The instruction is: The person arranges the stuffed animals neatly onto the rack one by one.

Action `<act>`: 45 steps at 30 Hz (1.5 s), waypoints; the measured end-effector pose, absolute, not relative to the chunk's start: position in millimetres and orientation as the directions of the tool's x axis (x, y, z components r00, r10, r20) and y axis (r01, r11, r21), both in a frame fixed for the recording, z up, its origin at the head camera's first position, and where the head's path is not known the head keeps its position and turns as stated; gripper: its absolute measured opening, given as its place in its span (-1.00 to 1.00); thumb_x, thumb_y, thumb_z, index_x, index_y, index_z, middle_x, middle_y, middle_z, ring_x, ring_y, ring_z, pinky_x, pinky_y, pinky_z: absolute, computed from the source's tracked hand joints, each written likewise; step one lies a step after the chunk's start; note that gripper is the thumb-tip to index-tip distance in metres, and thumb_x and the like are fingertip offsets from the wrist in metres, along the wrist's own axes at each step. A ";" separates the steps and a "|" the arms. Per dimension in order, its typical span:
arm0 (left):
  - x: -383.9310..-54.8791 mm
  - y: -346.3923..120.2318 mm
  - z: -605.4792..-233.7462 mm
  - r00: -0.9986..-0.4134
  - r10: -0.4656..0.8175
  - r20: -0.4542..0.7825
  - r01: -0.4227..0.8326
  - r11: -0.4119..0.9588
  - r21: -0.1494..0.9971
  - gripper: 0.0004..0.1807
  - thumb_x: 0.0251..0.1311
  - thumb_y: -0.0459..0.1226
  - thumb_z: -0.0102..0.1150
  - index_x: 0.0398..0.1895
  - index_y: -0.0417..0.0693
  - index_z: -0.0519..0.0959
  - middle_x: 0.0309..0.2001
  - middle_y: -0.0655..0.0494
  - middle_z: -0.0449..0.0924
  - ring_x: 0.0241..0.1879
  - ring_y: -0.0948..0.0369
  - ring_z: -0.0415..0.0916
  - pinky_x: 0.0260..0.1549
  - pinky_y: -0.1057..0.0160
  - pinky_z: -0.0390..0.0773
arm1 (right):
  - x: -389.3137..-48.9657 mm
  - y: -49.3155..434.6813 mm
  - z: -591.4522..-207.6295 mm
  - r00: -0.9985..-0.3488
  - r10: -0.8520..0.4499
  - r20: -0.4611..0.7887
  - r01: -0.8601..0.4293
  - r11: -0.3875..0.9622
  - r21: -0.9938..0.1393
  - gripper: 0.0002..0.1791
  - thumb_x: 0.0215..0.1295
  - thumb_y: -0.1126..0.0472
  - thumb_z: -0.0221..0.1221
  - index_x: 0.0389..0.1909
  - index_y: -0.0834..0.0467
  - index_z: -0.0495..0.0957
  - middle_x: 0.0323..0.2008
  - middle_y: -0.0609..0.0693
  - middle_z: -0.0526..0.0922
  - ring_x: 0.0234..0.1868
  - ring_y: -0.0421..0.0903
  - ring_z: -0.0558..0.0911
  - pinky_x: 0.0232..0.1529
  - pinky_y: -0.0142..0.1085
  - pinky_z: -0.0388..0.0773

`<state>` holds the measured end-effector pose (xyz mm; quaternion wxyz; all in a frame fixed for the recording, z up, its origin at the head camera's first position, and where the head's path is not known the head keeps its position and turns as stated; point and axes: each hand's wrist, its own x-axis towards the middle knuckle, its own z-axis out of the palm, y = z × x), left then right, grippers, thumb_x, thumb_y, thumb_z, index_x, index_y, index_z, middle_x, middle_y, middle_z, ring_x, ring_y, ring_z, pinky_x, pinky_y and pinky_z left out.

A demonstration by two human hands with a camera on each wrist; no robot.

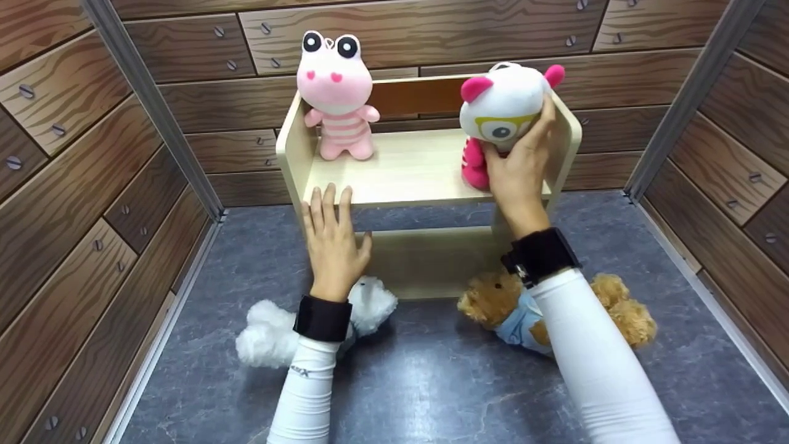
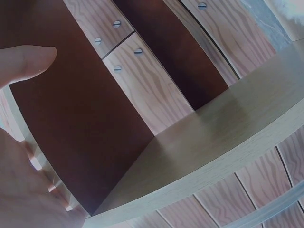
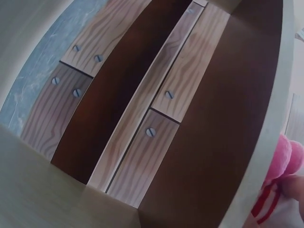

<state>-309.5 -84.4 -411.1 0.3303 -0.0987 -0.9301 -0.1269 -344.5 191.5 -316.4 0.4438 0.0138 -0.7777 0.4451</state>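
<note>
In the head view my right hand grips a white-and-pink plush toy with yellow glasses, at the right end of the top board of a pale wooden shelf. Part of its body is hidden behind my hand. The right wrist view catches the toy's pink feet past the board edge. My left hand lies with straight fingers on the shelf's front left edge; its thumb shows in the left wrist view. A pink striped plush with big eyes stands at the left end of the top board.
On the grey floor, a white plush lies at the left front, partly behind my left wrist. A brown plush bear in blue lies at the right, partly under my right forearm. Wood-patterned walls enclose the back and sides.
</note>
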 end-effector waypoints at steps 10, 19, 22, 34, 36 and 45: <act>-309.4 -85.4 -409.2 -0.763 0.095 0.639 0.262 0.950 0.170 -0.06 0.05 -0.06 0.38 0.48 -0.07 0.17 0.49 -0.21 0.08 0.53 -0.16 -0.13 0.52 -0.09 -0.36 | -353.2 186.8 -314.0 -0.675 0.365 0.641 -0.343 0.613 -0.711 0.24 0.07 0.18 0.41 0.57 0.03 -0.30 0.49 0.17 0.12 0.45 -0.15 0.23 0.42 -0.48 0.06; -309.6 -84.8 -410.1 -0.769 0.095 0.633 0.259 0.951 0.172 -0.06 0.05 -0.06 0.38 0.49 -0.06 0.16 0.50 -0.20 0.07 0.54 -0.16 -0.14 0.52 -0.08 -0.38 | -356.5 186.2 -315.3 -0.657 0.397 0.641 -0.342 0.601 -0.723 -0.08 0.19 0.18 0.37 0.38 0.17 -0.05 0.34 0.22 0.31 0.40 -0.08 0.35 0.41 -0.48 0.13; -309.9 -84.7 -410.2 -0.765 0.095 0.637 0.261 0.950 0.171 -0.06 0.04 -0.06 0.39 0.48 -0.06 0.16 0.50 -0.20 0.07 0.54 -0.16 -0.14 0.52 -0.08 -0.37 | -356.5 184.6 -313.5 -0.666 0.415 0.619 -0.285 0.626 -0.726 -0.26 0.22 0.10 0.36 0.22 0.21 0.11 0.16 0.22 0.46 0.26 0.04 0.50 0.31 -0.31 0.38; -309.0 -84.4 -410.6 -0.759 0.090 0.644 0.271 0.944 0.187 -0.07 0.02 -0.08 0.40 0.47 -0.07 0.19 0.49 -0.19 0.09 0.53 -0.15 -0.13 0.52 -0.09 -0.34 | -359.4 182.6 -315.6 -0.661 0.334 0.672 -0.291 0.712 -0.640 -0.71 0.39 0.16 0.21 -0.37 0.33 0.45 0.06 0.27 0.40 0.02 0.16 0.51 0.06 -0.08 0.53; -309.1 -84.2 -410.0 -0.761 0.092 0.642 0.269 0.945 0.184 -0.06 0.03 -0.07 0.39 0.47 -0.06 0.18 0.49 -0.19 0.08 0.54 -0.15 -0.14 0.52 -0.09 -0.35 | -359.9 182.5 -315.6 -0.652 0.335 0.680 -0.303 0.707 -0.639 -0.73 0.37 0.17 0.22 -0.35 0.34 0.50 0.06 0.27 0.42 0.05 0.15 0.51 0.10 -0.10 0.52; -308.8 -83.8 -410.5 -0.772 0.091 0.629 0.260 0.948 0.182 -0.06 0.03 -0.06 0.39 0.48 -0.06 0.18 0.50 -0.19 0.08 0.54 -0.15 -0.14 0.52 -0.09 -0.36 | -362.0 183.9 -322.8 -0.672 0.270 0.690 -0.331 0.724 -0.605 -0.74 0.34 0.33 0.17 -0.04 0.34 0.68 0.00 0.29 0.49 0.04 0.16 0.57 0.16 -0.09 0.52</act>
